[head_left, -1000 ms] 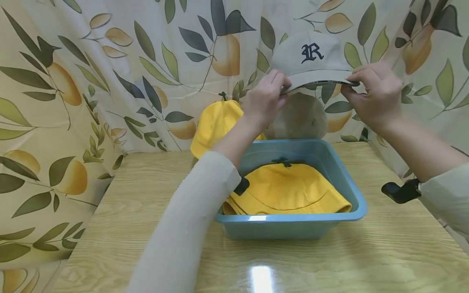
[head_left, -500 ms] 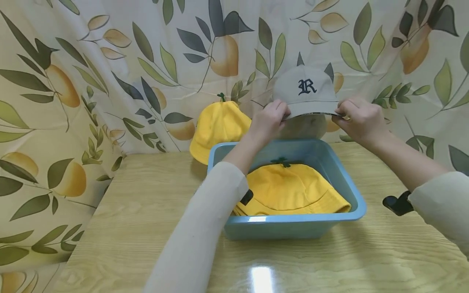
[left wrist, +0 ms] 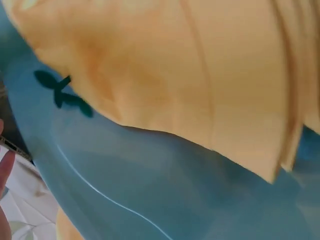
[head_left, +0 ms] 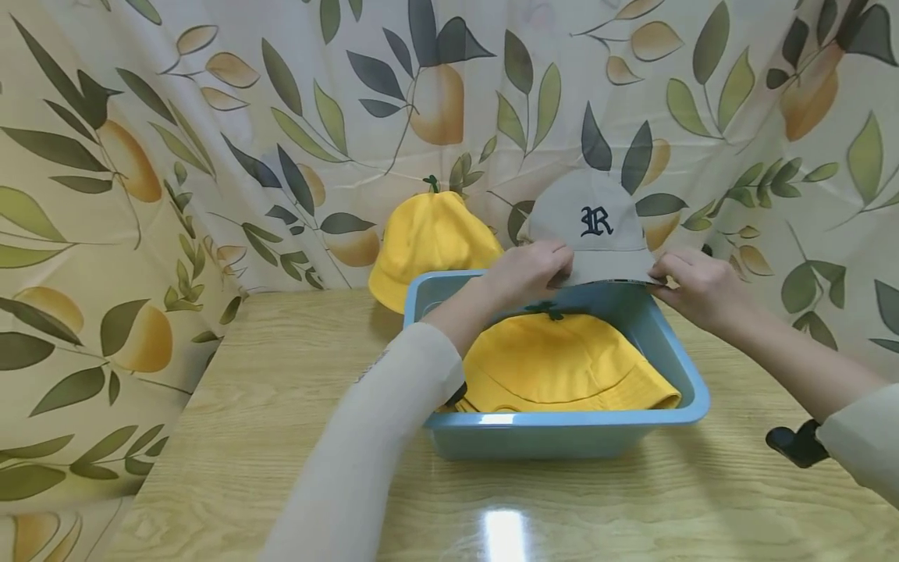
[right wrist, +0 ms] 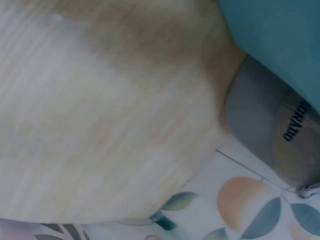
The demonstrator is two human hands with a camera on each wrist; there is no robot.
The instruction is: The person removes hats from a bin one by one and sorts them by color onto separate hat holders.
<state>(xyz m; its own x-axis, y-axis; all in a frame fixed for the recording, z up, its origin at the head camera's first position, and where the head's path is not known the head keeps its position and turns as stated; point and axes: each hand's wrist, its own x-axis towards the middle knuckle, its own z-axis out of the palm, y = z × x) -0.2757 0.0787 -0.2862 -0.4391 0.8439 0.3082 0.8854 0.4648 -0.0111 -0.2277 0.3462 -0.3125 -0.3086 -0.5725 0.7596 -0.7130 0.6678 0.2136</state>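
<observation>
A light grey baseball cap with a dark letter R on its front hangs over the back rim of the blue basin in the head view. My left hand pinches one side of its brim, and my right hand pinches the other. Inside the basin lies a folded yellow bucket hat. Its green sprout shows in the left wrist view, where fingertips of my left hand appear at the left edge. The right hand itself is outside its wrist view.
Another yellow hat with a green sprout stands behind the basin's left back corner. In the right wrist view, a grey cap with lettering sits behind the basin. Below is a wood-grain table; a fruit-patterned curtain borders it.
Both hands have lowered the grey cap from high in front of the curtain down to the basin's back rim. It now covers the cap seen behind the basin earlier.
</observation>
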